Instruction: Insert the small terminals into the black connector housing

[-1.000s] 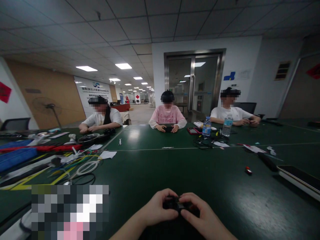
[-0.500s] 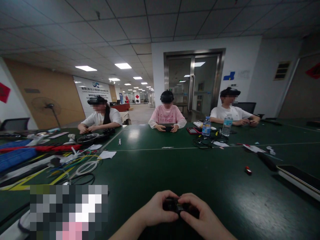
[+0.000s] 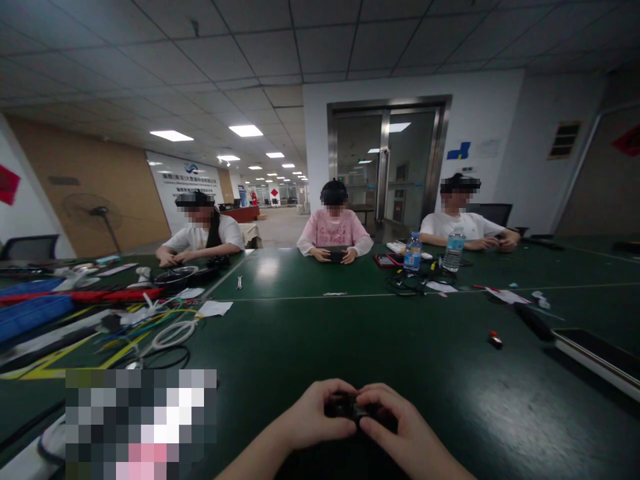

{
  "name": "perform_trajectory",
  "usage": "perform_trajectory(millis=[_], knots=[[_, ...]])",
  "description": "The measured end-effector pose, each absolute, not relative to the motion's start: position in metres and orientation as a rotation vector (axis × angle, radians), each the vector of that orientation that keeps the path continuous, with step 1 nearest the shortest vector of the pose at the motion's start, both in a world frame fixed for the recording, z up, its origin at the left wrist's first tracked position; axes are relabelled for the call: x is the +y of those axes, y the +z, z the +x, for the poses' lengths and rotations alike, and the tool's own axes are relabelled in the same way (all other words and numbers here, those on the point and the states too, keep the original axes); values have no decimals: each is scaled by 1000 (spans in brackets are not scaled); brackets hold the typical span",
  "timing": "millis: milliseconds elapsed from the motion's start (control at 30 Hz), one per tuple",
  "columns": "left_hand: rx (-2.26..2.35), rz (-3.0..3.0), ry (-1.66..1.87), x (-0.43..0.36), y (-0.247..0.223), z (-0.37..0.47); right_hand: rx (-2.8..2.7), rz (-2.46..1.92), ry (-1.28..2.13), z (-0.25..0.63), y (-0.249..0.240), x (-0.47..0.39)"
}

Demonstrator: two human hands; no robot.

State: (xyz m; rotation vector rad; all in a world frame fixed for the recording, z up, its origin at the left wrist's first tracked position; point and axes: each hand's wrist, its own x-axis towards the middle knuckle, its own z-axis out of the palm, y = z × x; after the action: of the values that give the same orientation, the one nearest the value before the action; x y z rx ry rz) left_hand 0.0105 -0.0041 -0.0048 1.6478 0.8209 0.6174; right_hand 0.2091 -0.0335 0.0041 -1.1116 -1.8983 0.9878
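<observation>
A small black object is held between both hands above the near edge of the green table. My left hand is closed round its left side, thumb along the near side and fingers over the top. My right hand grips the right side, with its thumb and fingertips near the middle. The fingertips of the two hands almost meet. Much of the object is hidden by the fingers, and its details are too dark to make out.
Cables and a blue tray lie at the left. A small red item and a flat device are at the right. Bottles stand farther back. Three people sit across the table.
</observation>
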Motion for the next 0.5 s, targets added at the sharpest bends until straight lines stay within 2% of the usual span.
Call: perform_trajectory(millis=[500], knots=[[795,1634,640,-4,-3,9,-1874,-1133,1030,209,4,-35]])
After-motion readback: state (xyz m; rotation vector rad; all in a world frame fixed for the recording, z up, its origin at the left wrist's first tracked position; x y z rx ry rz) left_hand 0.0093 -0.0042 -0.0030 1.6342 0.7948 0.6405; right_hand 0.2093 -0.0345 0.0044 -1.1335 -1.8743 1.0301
